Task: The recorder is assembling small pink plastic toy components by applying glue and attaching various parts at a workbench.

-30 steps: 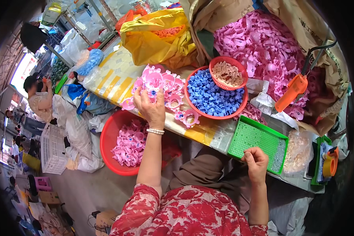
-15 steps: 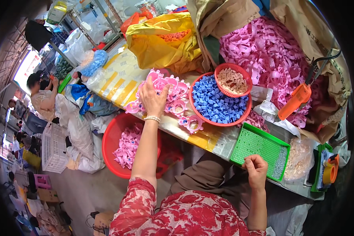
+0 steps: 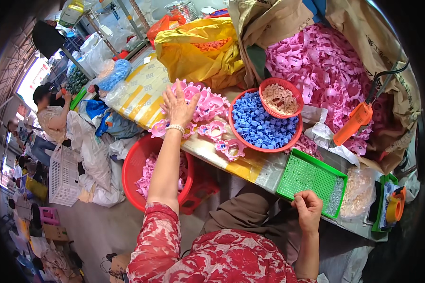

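The head-worn wide fisheye camera looks steeply down and forward from close above the red-and-white patterned fabric top (image 3: pixel 236 257) at the near edge, over the bare left hand (image 3: pixel 178 107) and bare right hand (image 3: pixel 308 210), toward the brown paper sack (image 3: pixel 275 16) at far right.

The pink parts (image 3: pixel 207 106) over there look like smooth, glossy plastic, as does the basin (image 3: pixel 188 175) at near left. The far yellow bag (image 3: pixel 182 63) is shiny, crinkled film; the brown sack (image 3: pixel 392 111) at far right looks papery, matt, creased. The near-right tray (image 3: pixel 304 177) seems perforated plastic.
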{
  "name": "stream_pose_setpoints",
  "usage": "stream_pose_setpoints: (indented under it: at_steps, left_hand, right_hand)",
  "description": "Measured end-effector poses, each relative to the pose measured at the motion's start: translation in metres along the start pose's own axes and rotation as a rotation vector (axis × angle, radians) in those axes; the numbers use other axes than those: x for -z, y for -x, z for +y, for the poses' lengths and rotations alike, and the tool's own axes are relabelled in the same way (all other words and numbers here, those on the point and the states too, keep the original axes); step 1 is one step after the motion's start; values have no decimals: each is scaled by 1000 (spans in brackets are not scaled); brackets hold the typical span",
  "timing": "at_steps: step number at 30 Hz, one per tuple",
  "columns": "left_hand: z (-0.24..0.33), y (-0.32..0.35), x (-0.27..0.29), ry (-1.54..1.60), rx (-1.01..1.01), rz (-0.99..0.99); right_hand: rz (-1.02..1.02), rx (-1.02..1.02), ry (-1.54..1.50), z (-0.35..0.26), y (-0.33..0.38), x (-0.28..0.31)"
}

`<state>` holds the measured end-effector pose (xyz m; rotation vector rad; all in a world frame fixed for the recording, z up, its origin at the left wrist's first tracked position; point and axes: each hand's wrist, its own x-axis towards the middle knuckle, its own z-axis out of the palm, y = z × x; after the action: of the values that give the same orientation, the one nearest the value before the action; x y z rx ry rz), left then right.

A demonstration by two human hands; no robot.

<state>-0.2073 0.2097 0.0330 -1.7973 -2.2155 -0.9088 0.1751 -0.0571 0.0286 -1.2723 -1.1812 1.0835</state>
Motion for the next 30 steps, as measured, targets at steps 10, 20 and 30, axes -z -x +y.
stream_pose_setpoints:
  at_steps: [10, 20, 30]
  left_hand:
    - [-55, 74, -7, -39, 98, 219]
    - [-26, 77, -26, 7, -129, 186]
    - [-1, 46, -29, -6, -3, 97]
  right_hand:
    - [53, -23, -35, -3, 3, 5]
    - [67, -13, -17, 1, 6, 5]
    - [73, -23, -31, -2, 8, 6]
